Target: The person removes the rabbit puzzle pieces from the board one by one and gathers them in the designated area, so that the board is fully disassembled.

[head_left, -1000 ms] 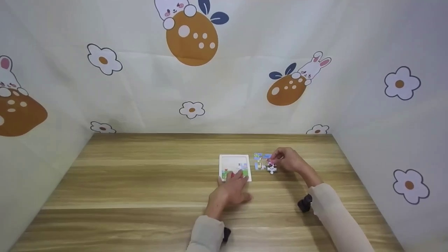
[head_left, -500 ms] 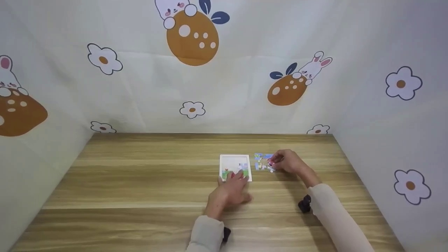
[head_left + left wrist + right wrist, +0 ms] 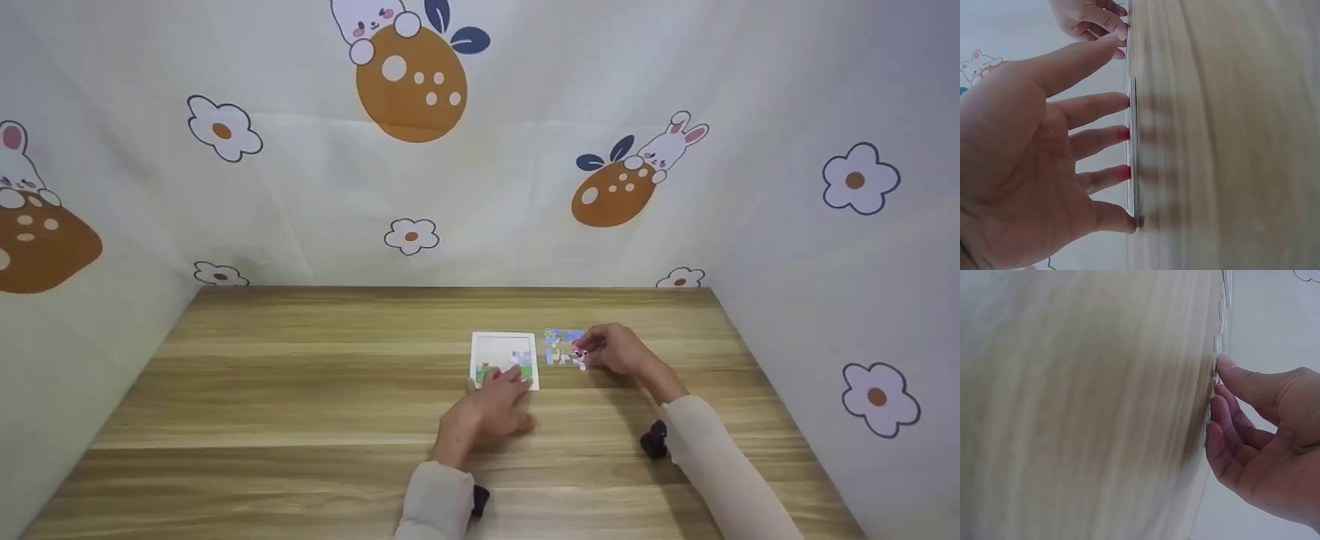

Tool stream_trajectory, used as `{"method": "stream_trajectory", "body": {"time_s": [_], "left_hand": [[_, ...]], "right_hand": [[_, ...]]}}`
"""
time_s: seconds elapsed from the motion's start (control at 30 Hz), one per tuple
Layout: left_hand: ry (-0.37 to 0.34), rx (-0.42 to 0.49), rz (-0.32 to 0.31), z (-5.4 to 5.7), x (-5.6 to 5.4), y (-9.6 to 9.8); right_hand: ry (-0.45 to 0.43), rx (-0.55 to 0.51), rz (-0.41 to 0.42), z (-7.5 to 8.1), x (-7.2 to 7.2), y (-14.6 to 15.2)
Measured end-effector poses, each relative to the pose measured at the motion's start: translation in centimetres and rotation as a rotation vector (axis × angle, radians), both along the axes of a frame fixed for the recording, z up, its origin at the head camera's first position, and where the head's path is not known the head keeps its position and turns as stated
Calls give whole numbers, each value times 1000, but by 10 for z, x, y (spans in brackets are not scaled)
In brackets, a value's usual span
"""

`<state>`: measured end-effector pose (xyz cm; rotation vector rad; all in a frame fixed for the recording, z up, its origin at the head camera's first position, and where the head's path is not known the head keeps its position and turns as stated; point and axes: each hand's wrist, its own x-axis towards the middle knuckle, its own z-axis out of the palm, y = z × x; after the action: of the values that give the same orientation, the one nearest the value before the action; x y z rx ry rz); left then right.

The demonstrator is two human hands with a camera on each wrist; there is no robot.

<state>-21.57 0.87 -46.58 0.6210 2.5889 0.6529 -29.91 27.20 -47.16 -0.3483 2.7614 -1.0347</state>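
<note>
My left hand (image 3: 486, 414) rests with its fingers spread on a white square puzzle tray (image 3: 473, 352). In the left wrist view the fingertips (image 3: 1123, 133) press on the thin tray, which is seen edge-on. Colourful puzzle pieces (image 3: 504, 375) lie along the tray's lower part, partly hidden by the fingers. To the right of the tray, more puzzle pieces (image 3: 556, 355) lie on the table. There my right hand (image 3: 619, 351) pinches a pink and white puzzle piece (image 3: 580, 352) down at the table, mostly covered by the fingers. In the right wrist view the thumb (image 3: 1227, 363) touches the pieces' edge.
The wood-grain table (image 3: 300, 405) meets a pale curtain (image 3: 487, 187) printed with rabbits and flowers at the back and sides. A black wrist mount (image 3: 654, 441) hangs under the right sleeve, another black mount (image 3: 480, 501) beside the left sleeve.
My right hand has come slightly down, bringing the pink piece in among the loose pieces. The left hand stays on the tray, its wrist shifting slightly left.
</note>
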Motion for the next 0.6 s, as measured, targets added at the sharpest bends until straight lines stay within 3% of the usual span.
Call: {"method": "stream_trajectory", "body": {"time_s": [0.4,0.6], "left_hand": [[19,46,-55,-1,-6,-11],[29,91,-61,-4,-7,-16]], "right_hand": [[46,-19,3,18,0,-31],[73,-12,53,20,1,-51]]}}
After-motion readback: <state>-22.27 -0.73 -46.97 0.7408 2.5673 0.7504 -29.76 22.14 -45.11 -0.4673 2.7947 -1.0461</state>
